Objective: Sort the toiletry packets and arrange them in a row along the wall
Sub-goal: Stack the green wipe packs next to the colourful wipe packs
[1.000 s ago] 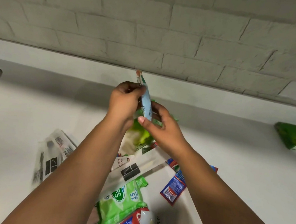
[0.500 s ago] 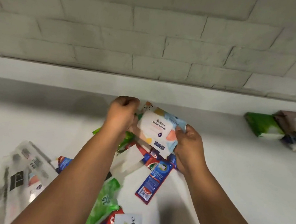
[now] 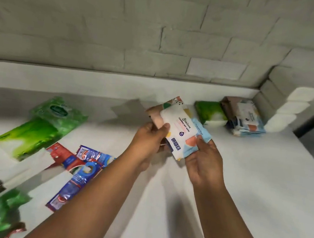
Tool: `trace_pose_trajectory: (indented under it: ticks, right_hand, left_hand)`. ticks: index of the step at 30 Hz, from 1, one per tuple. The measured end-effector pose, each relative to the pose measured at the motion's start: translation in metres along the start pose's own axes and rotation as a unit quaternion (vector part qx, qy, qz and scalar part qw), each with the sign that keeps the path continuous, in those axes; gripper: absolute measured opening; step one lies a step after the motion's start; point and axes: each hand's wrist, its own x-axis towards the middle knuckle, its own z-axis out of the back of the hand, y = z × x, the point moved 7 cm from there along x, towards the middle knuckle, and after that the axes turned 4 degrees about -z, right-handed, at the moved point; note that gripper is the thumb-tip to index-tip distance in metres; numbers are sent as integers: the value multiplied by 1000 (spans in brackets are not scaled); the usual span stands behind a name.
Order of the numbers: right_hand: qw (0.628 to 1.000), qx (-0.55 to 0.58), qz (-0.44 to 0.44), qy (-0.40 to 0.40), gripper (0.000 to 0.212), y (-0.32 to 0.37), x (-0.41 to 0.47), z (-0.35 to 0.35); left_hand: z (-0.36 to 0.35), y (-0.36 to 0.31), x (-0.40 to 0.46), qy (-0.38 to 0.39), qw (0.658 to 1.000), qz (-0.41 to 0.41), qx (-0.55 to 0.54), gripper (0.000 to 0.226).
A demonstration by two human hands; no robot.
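Left of the wipes packet [image 3: 178,129]: big green pack [image 3: 41,127] on the counter [image 3: 262,192], red and blue sachets [image 3: 79,168] nearer the camera. Left hand [image 3: 149,143] and right hand [image 3: 204,161] both grip the wipes packet, held above the counter. Right of it, against the wall [image 3: 164,30]: small green pack [image 3: 210,113], then a stack of packets [image 3: 244,117].

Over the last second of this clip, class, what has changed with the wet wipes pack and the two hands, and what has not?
The wet wipes pack, first edge-on above the loose heap, has turned label-up and travelled right toward the sorted packets by the wall. Both the left hand and the right hand keep their fingers on it throughout. The green packet stays put.
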Motion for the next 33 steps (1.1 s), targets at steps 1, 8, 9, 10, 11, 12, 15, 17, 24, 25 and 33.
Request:
trace_pose_trajectory:
  ticks: [1,8,9,10,11,12,15,17,24,25,33]
  right_hand:
    - [1000,-1,7,2,38,13,3,13]
    - [987,-151,20,-43,37,82,28,89]
    - [984,-166,27,-59,37,92,33,99]
    - [981,-173,37,-74,38,104,40,111]
    - [980,-177,45,-85,38,115,47,120]
    - [977,-181,54,-96,37,125,54,127]
    - [970,-204,69,-117,36,155,81,150]
    - [966,-216,78,-119,37,167,98,159]
    - [913,-348,119,-175,27,197,138,175]
    - [900,-372,128,-187,27,200,142,178]
    - [822,-473,161,-272,54,211,131,174]
  left_hand:
    - [-18,3,4,8,1000,-5,-6,13]
    - [-119,24,50,47,998,-17,23,16]
    - [-133,27,58,51,998,-15,31,18]
    - [-148,31,67,52,998,-16,44,20]
    - [-161,34,75,55,997,-15,50,20]
    - [-173,34,82,62,996,-17,58,17]
    - [-214,36,110,95,993,-22,71,6]
    - [-228,36,128,101,989,-26,105,13]
    - [-247,38,171,39,985,-47,161,13]
    - [-248,39,175,32,985,-48,164,16]
    - [-242,43,181,-31,978,-82,189,32]
